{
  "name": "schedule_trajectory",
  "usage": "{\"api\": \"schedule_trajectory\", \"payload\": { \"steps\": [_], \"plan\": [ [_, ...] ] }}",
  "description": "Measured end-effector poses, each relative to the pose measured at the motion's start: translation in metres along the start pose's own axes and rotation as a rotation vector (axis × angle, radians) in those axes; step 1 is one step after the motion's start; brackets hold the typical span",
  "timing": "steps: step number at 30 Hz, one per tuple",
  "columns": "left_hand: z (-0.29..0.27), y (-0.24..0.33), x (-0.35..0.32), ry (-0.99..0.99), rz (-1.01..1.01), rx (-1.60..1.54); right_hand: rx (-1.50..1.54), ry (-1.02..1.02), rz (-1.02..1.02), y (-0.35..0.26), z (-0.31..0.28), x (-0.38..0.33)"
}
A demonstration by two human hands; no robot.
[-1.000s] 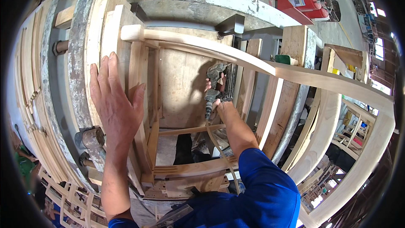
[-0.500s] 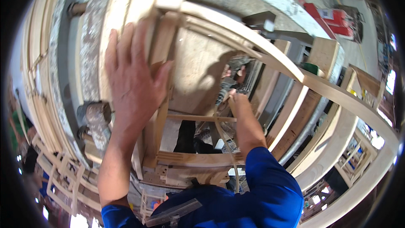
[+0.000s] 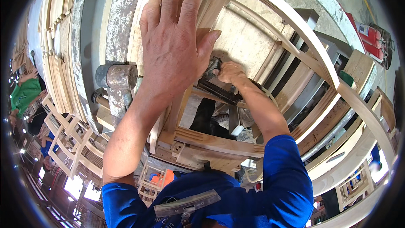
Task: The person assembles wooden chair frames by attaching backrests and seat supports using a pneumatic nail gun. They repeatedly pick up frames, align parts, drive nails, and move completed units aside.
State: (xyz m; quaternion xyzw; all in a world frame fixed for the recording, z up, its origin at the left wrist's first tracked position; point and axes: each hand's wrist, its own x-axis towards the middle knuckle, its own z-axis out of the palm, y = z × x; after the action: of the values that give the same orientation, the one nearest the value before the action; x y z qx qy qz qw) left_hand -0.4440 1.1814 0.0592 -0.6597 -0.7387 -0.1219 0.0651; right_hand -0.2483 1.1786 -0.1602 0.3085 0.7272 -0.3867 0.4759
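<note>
My left hand (image 3: 173,44) lies with fingers stretched and thumb apart along the left side of a pale wooden frame (image 3: 217,8). Lower down, inside the frame, my right hand (image 3: 232,72) grips a dark nail gun (image 3: 221,93). Its head is close to the inner face of the left rail, partly hidden behind my left hand, so I cannot tell whether it touches. A thin pale hose (image 3: 270,97) shows beside my right wrist. The frame's long curved rail (image 3: 310,44) arches over to the right of my right arm.
A rusty metal clamp end (image 3: 120,76) juts out left of my left wrist. Stacked wooden strips (image 3: 59,63) stand farther left. Wooden chair frames (image 3: 69,139) are at lower left, with a person in green (image 3: 26,95) beyond. Red fire extinguishers (image 3: 371,38) stand at upper right.
My right hand has brought the nail gun leftward, up to the frame's left rail. The whole view has shifted, so the frame appears farther right. My left hand stays spread along the left side.
</note>
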Motion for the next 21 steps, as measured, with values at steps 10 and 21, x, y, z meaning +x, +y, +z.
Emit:
{"api": "schedule_trajectory", "payload": {
  "steps": [10, 21],
  "plan": [
    [0.001, 0.005, -0.001, -0.043, -0.047, 0.034, 0.02, -0.267, -0.085, -0.008, 0.005, 0.031],
    [0.0, 0.002, -0.002, -0.021, -0.046, 0.028, 0.208, -0.13, -0.2, 0.023, 0.036, 0.033]
  ]
}}
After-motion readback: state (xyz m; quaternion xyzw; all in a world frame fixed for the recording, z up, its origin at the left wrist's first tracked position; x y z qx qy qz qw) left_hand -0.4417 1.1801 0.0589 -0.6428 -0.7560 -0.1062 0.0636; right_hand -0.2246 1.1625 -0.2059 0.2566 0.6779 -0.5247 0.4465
